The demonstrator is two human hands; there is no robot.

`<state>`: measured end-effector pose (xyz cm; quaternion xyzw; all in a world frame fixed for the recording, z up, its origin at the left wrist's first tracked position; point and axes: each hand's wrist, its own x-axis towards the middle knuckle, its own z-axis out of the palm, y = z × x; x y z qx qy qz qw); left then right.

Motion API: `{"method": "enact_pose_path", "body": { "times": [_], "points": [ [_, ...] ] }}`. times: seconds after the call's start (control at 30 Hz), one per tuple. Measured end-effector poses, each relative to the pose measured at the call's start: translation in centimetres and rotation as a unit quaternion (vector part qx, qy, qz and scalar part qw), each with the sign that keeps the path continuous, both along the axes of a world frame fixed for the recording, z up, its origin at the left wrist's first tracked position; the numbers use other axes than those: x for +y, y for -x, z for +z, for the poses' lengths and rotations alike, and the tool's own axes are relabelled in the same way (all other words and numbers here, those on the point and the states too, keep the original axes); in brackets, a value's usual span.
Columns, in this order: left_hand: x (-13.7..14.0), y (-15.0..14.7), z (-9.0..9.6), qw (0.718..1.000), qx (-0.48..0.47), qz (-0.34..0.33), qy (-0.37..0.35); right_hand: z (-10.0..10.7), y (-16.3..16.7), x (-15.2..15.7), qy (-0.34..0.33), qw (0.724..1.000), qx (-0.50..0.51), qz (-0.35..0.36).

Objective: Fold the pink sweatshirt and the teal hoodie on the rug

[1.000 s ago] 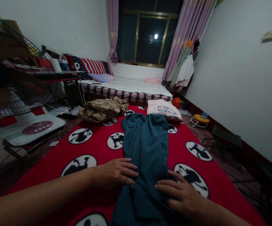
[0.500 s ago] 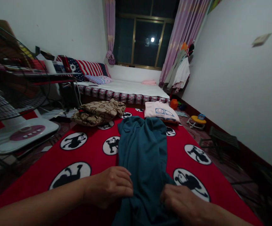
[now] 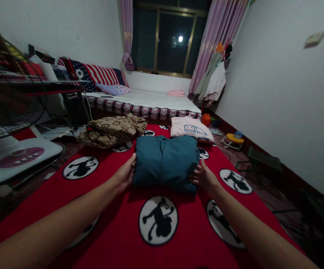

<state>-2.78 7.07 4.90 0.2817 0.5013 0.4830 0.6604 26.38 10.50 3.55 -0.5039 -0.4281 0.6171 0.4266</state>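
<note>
A teal garment (image 3: 164,160) lies folded into a compact, wide bundle on the red blanket (image 3: 117,231), with a crease down its middle. At its left edge my left hand (image 3: 127,172) rests with fingers stretched along the cloth; some fingertips are hidden. My right hand (image 3: 205,177) touches the opposite side, thumb raised and fingers spread over the lower right corner. Behind the bundle are a pale pink folded garment (image 3: 191,129) with smiley prints and, to the left, a brown patterned garment (image 3: 113,130) in a loose heap.
A white fan base (image 3: 18,157) stands at the left, beside a cluttered desk (image 3: 63,87). Beyond the blanket is a bed (image 3: 147,99) under the window. On the right floor are a yellow-topped stool (image 3: 233,139) and a dark folding stool (image 3: 264,162).
The teal garment went from a long strip reaching toward me to a short folded bundle farther forward. Both hands moved forward from gripping its near part to lying at its sides.
</note>
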Motion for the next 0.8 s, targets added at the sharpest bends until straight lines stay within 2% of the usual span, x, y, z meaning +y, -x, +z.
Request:
{"method": "enact_pose_path", "body": {
  "times": [0.03,0.1,0.2,0.27,0.33,0.43,0.53,0.6,0.7,0.8],
  "points": [
    [-0.6,0.2,-0.4,1.0,0.001,-0.021,-0.015,-0.4,-0.1,-0.8,-0.009,1.0,0.003,-0.006],
    [-1.7,0.4,-1.2,0.996,0.017,-0.049,-0.075,-0.8,0.1,-2.3,-0.07,0.997,-0.023,-0.001],
    [-2.8,0.3,-2.4,0.989,0.055,-0.043,-0.127,-1.0,0.5,-4.2,-0.156,0.985,-0.073,0.017],
    [-3.0,0.3,-3.1,0.988,0.066,-0.038,-0.134,-1.2,0.7,-4.8,-0.159,0.985,-0.066,0.01],
    [-2.8,0.2,-3.7,0.986,0.088,-0.035,-0.139,-1.3,1.0,-4.8,-0.133,0.99,-0.044,-0.018],
    [-2.0,-0.1,-3.9,0.968,0.175,-0.003,-0.182,-1.2,1.9,-3.6,-0.137,0.989,-0.034,-0.048],
    [-1.1,-0.3,-2.2,0.937,0.26,0.031,-0.23,0.4,3.0,-2.6,-0.176,0.979,-0.066,-0.073],
    [-1.3,-0.3,0.0,0.934,0.264,0.019,-0.239,2.3,3.3,-3.1,-0.184,0.976,-0.075,-0.086],
    [-3.7,-0.1,3.0,0.951,0.216,-0.062,-0.213,4.8,2.7,-6.2,-0.177,0.98,-0.078,-0.043],
    [-7.9,0.9,3.4,0.957,0.172,-0.201,-0.117,4.2,0.8,-10.9,-0.084,0.99,-0.09,0.062]
  ]
}}
